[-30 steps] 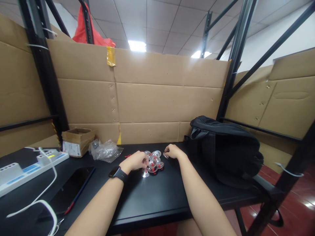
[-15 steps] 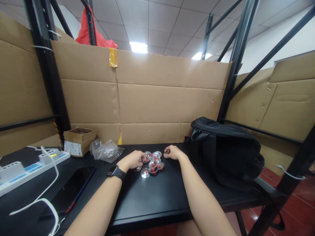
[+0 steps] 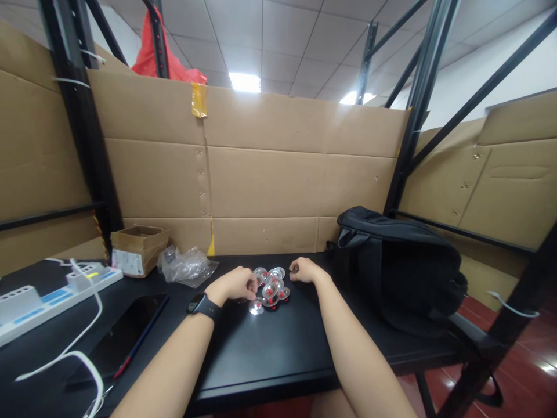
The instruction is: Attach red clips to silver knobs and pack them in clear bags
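Observation:
Several clear suction cups (image 3: 273, 285) with red parts lie in a loose heap on the black table (image 3: 270, 354). My left hand (image 3: 237, 284), with a dark watch on its wrist, is at the heap's left side. Its fingers are pinched at the upper edge of a suction cup (image 3: 256, 307) at the front left. Part of the heap is hidden behind this hand. To the right of the heap, apart from it, my right hand (image 3: 304, 270) rests with its fingers curled together. Whatever those fingertips may hold is too small and hidden to make out.
A black backpack (image 3: 400, 267) stands at the right. Toward the back left are an open cardboard box (image 3: 139, 249) and a crumpled clear plastic bag (image 3: 187, 266). Nearer on the left lie a phone (image 3: 119, 337) and a white power strip (image 3: 56, 299) with cables. Cardboard panels (image 3: 261, 180) wall the back.
My left hand's fingers have come slightly down and nearer to me, onto the front-left suction cup. The right hand has stayed nearly in place, its fingers curled. The view has shifted slightly.

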The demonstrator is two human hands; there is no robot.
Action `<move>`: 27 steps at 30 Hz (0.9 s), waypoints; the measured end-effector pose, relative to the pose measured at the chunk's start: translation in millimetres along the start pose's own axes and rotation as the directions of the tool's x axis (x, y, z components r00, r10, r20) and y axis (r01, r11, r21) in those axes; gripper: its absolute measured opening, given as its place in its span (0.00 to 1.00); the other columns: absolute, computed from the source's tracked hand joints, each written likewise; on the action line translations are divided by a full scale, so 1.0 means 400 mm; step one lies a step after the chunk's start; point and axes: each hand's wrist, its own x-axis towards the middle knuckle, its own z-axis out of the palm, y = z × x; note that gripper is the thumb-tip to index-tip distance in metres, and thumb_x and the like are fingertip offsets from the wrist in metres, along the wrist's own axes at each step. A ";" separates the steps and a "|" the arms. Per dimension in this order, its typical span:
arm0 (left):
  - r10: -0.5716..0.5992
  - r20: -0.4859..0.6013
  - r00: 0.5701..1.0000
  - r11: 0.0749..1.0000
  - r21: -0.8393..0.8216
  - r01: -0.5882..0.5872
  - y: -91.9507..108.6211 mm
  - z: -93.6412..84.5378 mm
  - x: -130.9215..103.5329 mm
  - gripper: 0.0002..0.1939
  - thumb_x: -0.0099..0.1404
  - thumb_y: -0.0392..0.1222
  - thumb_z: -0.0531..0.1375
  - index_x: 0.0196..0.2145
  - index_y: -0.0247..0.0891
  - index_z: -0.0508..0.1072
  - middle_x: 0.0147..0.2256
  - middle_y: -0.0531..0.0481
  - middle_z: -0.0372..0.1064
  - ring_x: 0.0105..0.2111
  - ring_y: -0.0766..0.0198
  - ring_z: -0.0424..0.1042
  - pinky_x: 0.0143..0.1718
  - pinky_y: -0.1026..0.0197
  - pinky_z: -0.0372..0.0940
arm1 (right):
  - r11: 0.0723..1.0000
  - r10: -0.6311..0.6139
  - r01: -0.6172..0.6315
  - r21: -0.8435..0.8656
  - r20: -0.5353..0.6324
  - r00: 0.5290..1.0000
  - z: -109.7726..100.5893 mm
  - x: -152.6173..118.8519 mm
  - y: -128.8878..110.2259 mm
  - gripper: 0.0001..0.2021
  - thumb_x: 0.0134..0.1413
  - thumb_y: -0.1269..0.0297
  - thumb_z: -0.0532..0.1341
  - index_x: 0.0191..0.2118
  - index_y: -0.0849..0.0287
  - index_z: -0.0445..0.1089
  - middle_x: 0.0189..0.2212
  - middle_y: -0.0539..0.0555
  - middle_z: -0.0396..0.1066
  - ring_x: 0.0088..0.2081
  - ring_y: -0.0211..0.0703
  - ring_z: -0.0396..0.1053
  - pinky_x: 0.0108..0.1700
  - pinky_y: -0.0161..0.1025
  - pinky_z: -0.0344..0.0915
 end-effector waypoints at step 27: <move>0.049 -0.276 0.960 0.972 0.233 0.017 0.049 0.063 0.050 0.15 0.63 0.34 0.57 0.44 0.45 0.79 0.45 0.44 0.75 0.49 0.55 0.72 0.51 0.59 0.62 | 1.000 -0.003 0.003 -0.026 0.001 1.000 0.002 0.002 -0.003 0.17 0.42 0.65 0.70 0.43 0.57 0.78 0.37 0.53 0.79 0.38 0.42 0.75 0.38 0.32 0.65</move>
